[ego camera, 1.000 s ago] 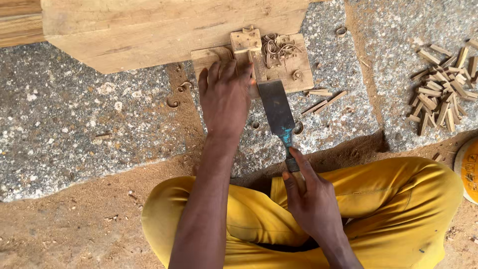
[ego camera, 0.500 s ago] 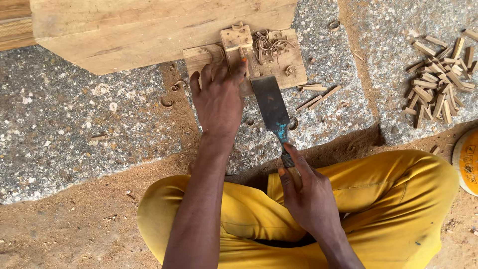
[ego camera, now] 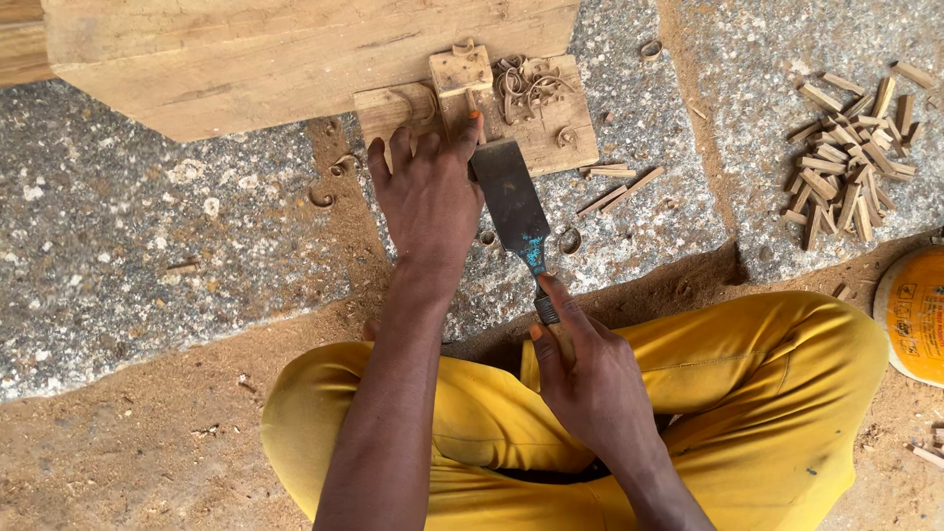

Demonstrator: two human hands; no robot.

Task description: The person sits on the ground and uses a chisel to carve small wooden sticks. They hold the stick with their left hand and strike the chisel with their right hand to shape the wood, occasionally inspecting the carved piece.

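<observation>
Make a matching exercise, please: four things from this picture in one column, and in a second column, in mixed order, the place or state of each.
Things:
1. left hand
2. right hand
3. pile of small wood sticks
4. yellow container

Places or states:
A. cut off by the right edge of the view
B. grips the handle of the chisel
C. lies on the stone, far right
D. presses on the small wood block

Pairs: 1-D, 2-B, 3-C, 4-A
</observation>
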